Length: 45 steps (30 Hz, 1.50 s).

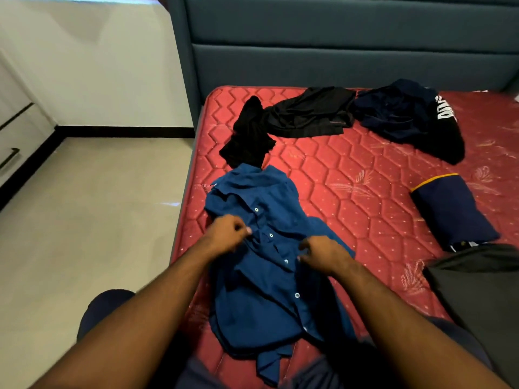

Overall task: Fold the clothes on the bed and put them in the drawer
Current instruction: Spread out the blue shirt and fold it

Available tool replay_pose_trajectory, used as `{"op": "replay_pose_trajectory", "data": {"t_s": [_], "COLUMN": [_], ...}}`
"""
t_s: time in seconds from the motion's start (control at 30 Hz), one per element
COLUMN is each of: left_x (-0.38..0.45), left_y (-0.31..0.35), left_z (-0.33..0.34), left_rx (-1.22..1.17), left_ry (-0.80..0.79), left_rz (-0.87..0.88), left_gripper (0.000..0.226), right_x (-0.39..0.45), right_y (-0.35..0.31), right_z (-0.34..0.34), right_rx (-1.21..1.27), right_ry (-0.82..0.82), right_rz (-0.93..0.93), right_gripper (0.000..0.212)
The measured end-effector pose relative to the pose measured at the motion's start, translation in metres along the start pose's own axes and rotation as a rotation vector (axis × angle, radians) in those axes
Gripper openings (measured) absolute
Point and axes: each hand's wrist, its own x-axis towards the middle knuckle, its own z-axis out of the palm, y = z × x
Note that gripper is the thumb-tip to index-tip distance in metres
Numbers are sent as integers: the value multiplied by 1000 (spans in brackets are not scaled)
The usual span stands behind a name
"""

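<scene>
While both forearms reach in from the near edge of the view, the two hands meet over a crumpled blue button shirt (261,290) lying on the near left part of a red quilted mattress (351,169). The left hand (227,234) has its fingers curled, pinching the cloth beside the row of white buttons. The right hand (323,252), just to the right of that row, also has curled fingers gripping the fabric. The shirt's long axis runs from near to far, collar at the far end and hem at the near end by the person's knees, so it lies directly under and ahead of both hands, about equally close to each. The button line sits between the two hands, which looks like the seam any straightening or folding would turn on.

Further right, near the mattress edge, lies a dark grey garment (477,290), and beyond it a folded navy piece with a yellow stripe (452,211). Farther still, three unfolded items wait: a black garment (250,133) just past the shirt collar, another black one (311,110) to its right, and a navy top with white lettering (407,116) at far right. On the far left, drawer fronts (14,136) stand across the pale floor, well apart from the bed.
</scene>
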Motion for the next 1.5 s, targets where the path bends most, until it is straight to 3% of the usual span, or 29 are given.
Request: {"op": "replay_pose_trajectory", "data": {"t_s": [0.07, 0.2, 0.27, 0.33, 0.43, 0.5, 0.57, 0.6, 0.67, 0.73, 0.77, 0.8, 0.9, 0.97, 1.1, 1.2, 1.3, 1.4, 1.5], "left_x": [22, 53, 70, 82, 85, 79, 64, 52, 29, 6, -3, -9, 2, 19, 64, 84, 81, 71, 71], "left_y": [-8, -9, -8, -15, -18, -12, -10, -10, -13, -12, -9, -6, -10, -10, -16, -31, -25, -8, 6], "left_z": [-3, -16, -23, -27, -23, -14, -1, 7, 21, 31, 35, 35, 31, 22, 14, 14, 15, 13, 3], "left_rx": [79, -111, -456, -854, -902, -816, -428, -185, 287, 394, 337, 251, -85, -248, -555, -277, 86, 408, 547], "left_ry": [387, 605, 579, 379, 144, 154, 155, 79, -155, -323, -309, -195, 411, 504, 259, 221, 245, 299, 238], "left_rz": [86, -70, -268, -470, -478, -271, 25, 161, 258, 201, 197, 207, 191, 124, -80, -68, -65, 44, 247], "left_gripper": [15, 42, 33, 15, 4, 20, 38, 46, 57, 52, 44, 34, 28, 52, 63, 73, 69, 87, 58], "right_x": [13, 47, 64, 80, 103, 109, 103, 95, 70, 45, 34, 27, 21, 23, 45, 56, 58, 58, 54], "right_y": [-12, -44, -60, -72, -84, -85, -74, -63, -40, -24, -19, -16, -24, -44, -72, -72, -64, -55, -47], "right_z": [-8, -18, -24, -28, -29, -29, -27, -24, -25, -23, -22, -22, -23, -17, 8, 17, 17, 13, 11], "right_rx": [123, 309, 376, 375, 416, 428, 265, 120, -176, -325, -326, -285, -31, 240, 441, 275, 129, 88, 283], "right_ry": [106, 222, 243, 255, 203, 168, 174, 118, -184, -567, -623, -553, 63, 341, 349, 345, 241, 177, 274], "right_rz": [-63, -183, -211, -256, -283, -301, -299, -268, -194, -117, -63, -27, -17, -104, -172, -130, -113, -202, -286], "right_gripper": [29, 18, 18, 26, 64, 72, 49, 38, 27, 24, 25, 28, 33, 21, 42, 46, 48, 53, 52]}}
